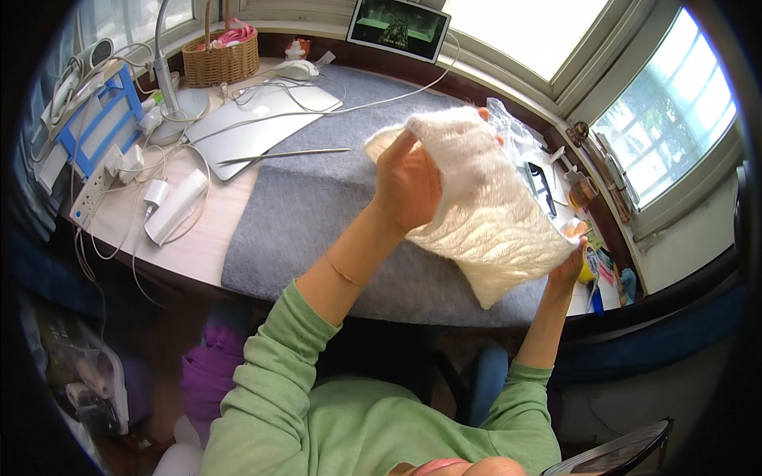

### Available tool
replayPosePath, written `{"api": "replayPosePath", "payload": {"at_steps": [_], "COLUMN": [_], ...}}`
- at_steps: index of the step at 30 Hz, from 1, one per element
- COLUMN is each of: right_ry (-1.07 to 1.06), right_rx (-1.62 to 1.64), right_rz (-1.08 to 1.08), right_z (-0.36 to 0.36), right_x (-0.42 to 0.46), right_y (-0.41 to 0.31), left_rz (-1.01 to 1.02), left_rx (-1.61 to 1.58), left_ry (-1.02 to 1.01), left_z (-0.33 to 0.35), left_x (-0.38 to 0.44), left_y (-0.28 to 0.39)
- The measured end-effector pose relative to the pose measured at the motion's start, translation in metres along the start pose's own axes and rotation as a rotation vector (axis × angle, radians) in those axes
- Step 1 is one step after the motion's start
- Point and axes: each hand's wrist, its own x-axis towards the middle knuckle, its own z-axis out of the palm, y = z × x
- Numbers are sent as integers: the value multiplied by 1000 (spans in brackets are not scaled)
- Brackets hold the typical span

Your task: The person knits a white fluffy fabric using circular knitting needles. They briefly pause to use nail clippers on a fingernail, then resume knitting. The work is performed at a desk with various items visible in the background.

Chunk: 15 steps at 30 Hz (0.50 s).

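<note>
A cream-white, fuzzy knitted piece [500, 220] hangs between my hands above the grey felt mat [303, 220], one corner drooping towards the mat's front edge. My left hand [411, 184] grips its upper end, thumb in front and some fingertips showing past the far edge. At the lower right end, my right hand [570, 256] pinches the knit's edge. A thin tip sticks out by those fingers, too small to identify surely. Light shows through the ribbed stitches. To the left, a long metal knitting needle [283, 156] lies across the mat and the corner of a silver laptop [262, 122].
A lit tablet [397, 28] leans at the window, its white cable crossing the mat. On the left are a wicker basket [220, 58], a lamp base [181, 113], a power strip [92, 196] and a blue stand [101, 122]. Clear plastic [509, 128] lies beyond the knit.
</note>
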Motion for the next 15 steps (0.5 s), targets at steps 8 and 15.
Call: {"api": "replayPosePath", "payload": {"at_steps": [8, 15], "right_ry": [-125, -58], "right_rx": [47, -91], "right_rz": [21, -85], "right_z": [5, 25], "right_x": [-2, 1], "right_y": [5, -1], "left_rz": [-41, -136], "left_rx": [-356, 77], "left_ry": [-144, 135], "left_z": [0, 5], "left_x": [-8, -25], "left_y": [-6, 6]}}
